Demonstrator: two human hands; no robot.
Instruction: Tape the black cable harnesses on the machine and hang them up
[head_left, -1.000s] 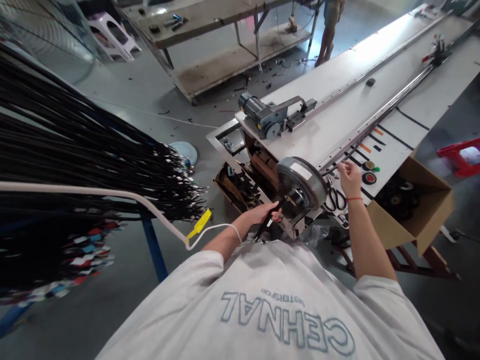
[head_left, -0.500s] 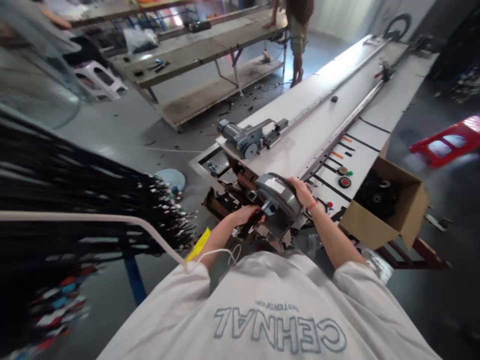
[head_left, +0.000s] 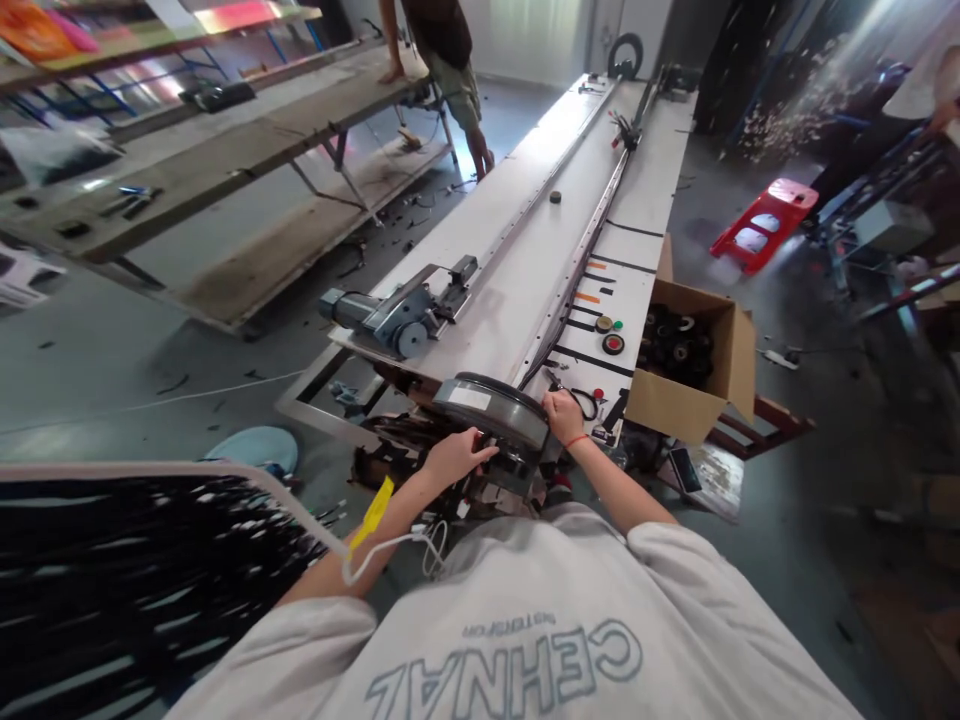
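A grey round wheel-like machine part (head_left: 510, 418) with a white label stands at the near end of the long white table, in front of my body. My left hand (head_left: 454, 457) is at its near left side, thumb and fingers closing by a dark piece under the rim; what they pinch is too small to tell. At the right rim is my right hand (head_left: 562, 418), its fingers curled in; whatever it holds is hidden. Just beyond that hand, a thin dark tool or strip (head_left: 555, 380) and a black loop (head_left: 586, 402) lie on the table.
The long white table (head_left: 517, 260) carries a rail and a grey motor unit (head_left: 390, 315). An open cardboard box (head_left: 675, 412) of black parts stands right, a red stool (head_left: 765, 225) beyond. Black strips hang left on a rack (head_left: 225, 468). Another person (head_left: 450, 70) stands behind; sparks fly upper right.
The view has swung right, so the table and box sit further left. My left hand has moved up against the wheel's near side; my right hand has slid down its right rim.
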